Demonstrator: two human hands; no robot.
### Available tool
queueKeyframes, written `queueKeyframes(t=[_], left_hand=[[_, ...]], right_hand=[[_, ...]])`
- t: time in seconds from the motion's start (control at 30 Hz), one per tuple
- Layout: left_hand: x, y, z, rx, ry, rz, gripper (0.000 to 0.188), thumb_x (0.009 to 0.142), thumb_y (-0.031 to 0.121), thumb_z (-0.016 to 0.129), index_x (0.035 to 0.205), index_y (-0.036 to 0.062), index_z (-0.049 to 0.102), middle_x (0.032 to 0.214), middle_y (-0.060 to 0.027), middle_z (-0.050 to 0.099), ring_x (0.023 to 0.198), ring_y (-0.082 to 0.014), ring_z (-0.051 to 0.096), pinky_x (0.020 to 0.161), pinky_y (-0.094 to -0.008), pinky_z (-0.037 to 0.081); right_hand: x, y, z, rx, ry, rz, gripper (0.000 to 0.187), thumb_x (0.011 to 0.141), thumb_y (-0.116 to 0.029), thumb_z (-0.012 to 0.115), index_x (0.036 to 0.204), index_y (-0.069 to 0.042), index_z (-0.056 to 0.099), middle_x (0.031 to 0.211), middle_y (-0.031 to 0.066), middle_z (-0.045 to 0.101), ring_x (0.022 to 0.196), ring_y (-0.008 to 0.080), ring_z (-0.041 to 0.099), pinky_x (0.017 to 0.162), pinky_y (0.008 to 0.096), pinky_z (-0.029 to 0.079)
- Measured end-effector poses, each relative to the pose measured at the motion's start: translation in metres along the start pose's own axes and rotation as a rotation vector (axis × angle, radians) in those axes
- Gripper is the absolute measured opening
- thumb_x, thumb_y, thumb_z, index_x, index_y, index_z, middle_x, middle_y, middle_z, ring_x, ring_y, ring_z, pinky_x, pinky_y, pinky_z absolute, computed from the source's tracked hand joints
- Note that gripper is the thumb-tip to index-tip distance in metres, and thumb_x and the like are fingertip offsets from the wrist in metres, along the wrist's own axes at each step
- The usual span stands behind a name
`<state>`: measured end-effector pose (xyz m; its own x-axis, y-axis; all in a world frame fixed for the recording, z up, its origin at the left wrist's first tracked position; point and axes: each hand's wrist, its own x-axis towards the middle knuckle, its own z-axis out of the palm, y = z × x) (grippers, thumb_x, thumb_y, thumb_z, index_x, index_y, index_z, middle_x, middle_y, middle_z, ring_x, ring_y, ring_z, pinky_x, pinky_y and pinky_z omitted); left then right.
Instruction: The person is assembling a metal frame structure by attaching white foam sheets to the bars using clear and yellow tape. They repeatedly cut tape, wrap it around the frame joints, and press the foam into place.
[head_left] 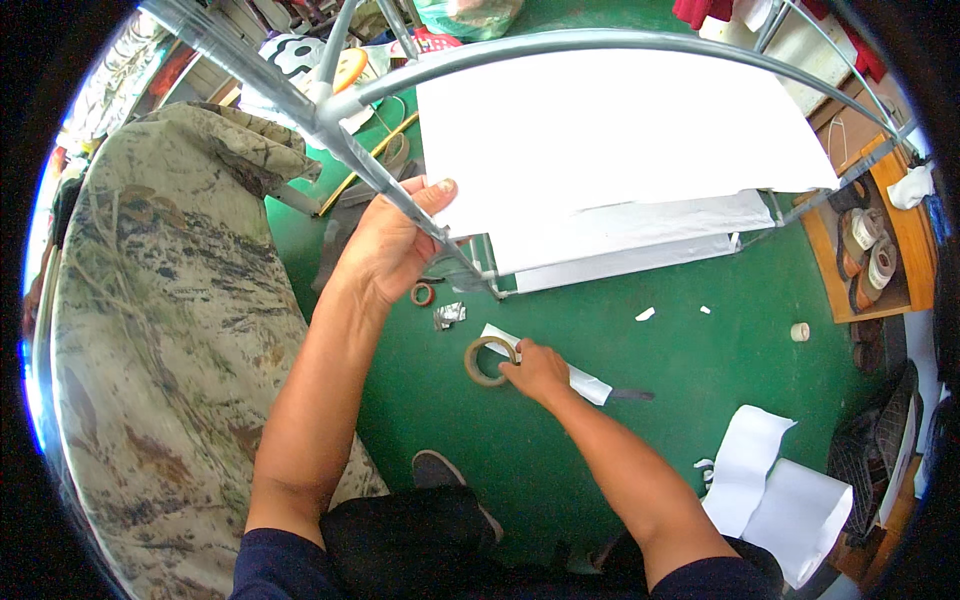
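Observation:
My left hand (392, 240) is closed at the near left corner of a big white sheet (620, 130), its thumb lying on the sheet's edge. The grey metal tube (370, 170) of a frame crosses in front of that hand, and its other fingertips are partly hidden. The sheet lies across the frame's bars, with lower white sheets (640, 255) hanging below it. Lower down, near the floor, my right hand (538, 372) grips the right side of a tan roll of tape (476, 362). Beneath that hand lies a folded white strip (590, 385).
A camouflage-covered piece of furniture (170, 330) fills the left. On the green floor (620, 450) lie a small reddish tape roll (422, 293), crumpled foil (449, 316), a small white roll (800, 332) and curled white paper (745, 470). A wooden shoe rack (905, 225) stands right.

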<state>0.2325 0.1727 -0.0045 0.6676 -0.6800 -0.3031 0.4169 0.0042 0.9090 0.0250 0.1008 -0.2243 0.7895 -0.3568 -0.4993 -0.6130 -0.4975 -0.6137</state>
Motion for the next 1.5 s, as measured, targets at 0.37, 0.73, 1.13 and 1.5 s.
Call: queueKeyframes(t=[0.37,0.73,1.13,1.5], left_hand=[[0.004,0.003,-0.005,-0.021,-0.114,0.023,0.034,0.091,0.029,0.070,0.112,0.0026,0.067,0.105,-0.0094,0.071,0.093,-0.0192,0.067,0.082,-0.0380,0.054],[0.017,0.010,0.003,-0.044,-0.026,0.025,0.031,0.092,0.024,0.069,0.107,-0.0028,0.066,0.101,-0.0145,0.071,0.089,-0.0219,0.068,0.080,-0.0364,0.054],[0.088,0.038,-0.005,0.014,0.051,0.063,0.038,0.101,0.023,0.058,0.125,-0.0068,0.057,0.116,-0.0176,0.068,0.101,-0.0238,0.068,0.093,-0.0373,0.056],[0.172,0.061,-0.029,-0.104,0.126,0.093,0.032,0.102,0.024,0.059,0.119,-0.0032,0.062,0.103,-0.0150,0.071,0.088,-0.0183,0.071,0.075,-0.0302,0.062]], right_hand=[[-0.011,-0.128,-0.138,1.329,-0.102,-0.379,0.037,0.089,-0.038,0.075,0.106,-0.005,0.071,0.088,0.0000,0.066,0.076,0.0088,0.057,0.062,0.0253,0.043],[-0.016,-0.187,-0.138,1.661,0.315,-0.415,0.025,0.086,-0.008,0.073,0.108,0.004,0.069,0.102,0.0080,0.070,0.087,0.0139,0.065,0.074,0.0284,0.051],[-0.017,-0.188,-0.134,1.690,0.335,-0.407,0.019,0.086,-0.006,0.072,0.102,0.003,0.068,0.093,0.0053,0.068,0.079,0.0126,0.063,0.069,0.0278,0.050],[-0.015,-0.181,-0.133,1.644,0.273,-0.383,0.015,0.088,-0.004,0.072,0.103,-0.001,0.069,0.094,0.0039,0.067,0.082,0.0109,0.062,0.074,0.0282,0.050]])
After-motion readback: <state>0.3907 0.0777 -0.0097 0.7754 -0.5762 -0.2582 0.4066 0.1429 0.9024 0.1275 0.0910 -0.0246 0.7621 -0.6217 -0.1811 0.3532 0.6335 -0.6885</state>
